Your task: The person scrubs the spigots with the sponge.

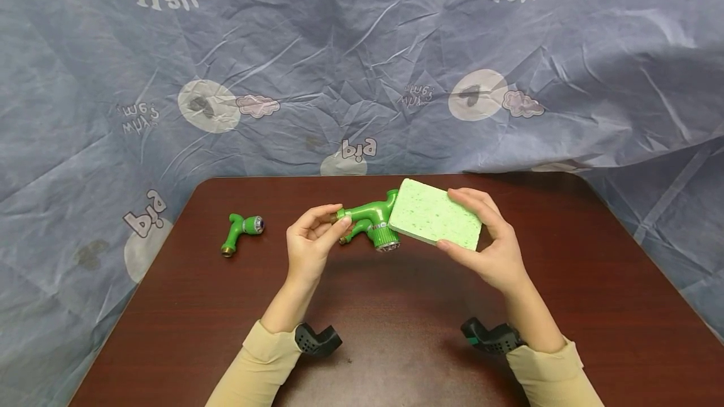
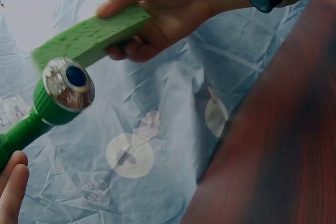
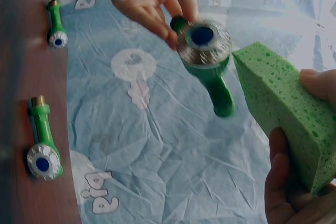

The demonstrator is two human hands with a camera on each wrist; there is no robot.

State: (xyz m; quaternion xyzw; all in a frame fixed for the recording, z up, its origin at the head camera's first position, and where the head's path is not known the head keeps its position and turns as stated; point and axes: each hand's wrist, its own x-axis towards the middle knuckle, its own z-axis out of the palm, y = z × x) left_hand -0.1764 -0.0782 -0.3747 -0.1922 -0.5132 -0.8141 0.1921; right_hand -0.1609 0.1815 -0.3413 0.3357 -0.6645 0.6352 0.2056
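My left hand pinches a green tap near its threaded inlet end, holding it up above the table. The tap has a ribbed green collar and a silver knob with a blue centre. My right hand grips a light green sponge between thumb and fingers. In the head view the sponge's left edge overlaps the tap's outer end; whether they touch I cannot tell. In the left wrist view, the sponge appears just beyond the silver knob.
A second green tap lies on the left of the dark brown table. Another green tap lies partly hidden behind the held one. A wrinkled blue-grey printed cloth hangs behind the table.
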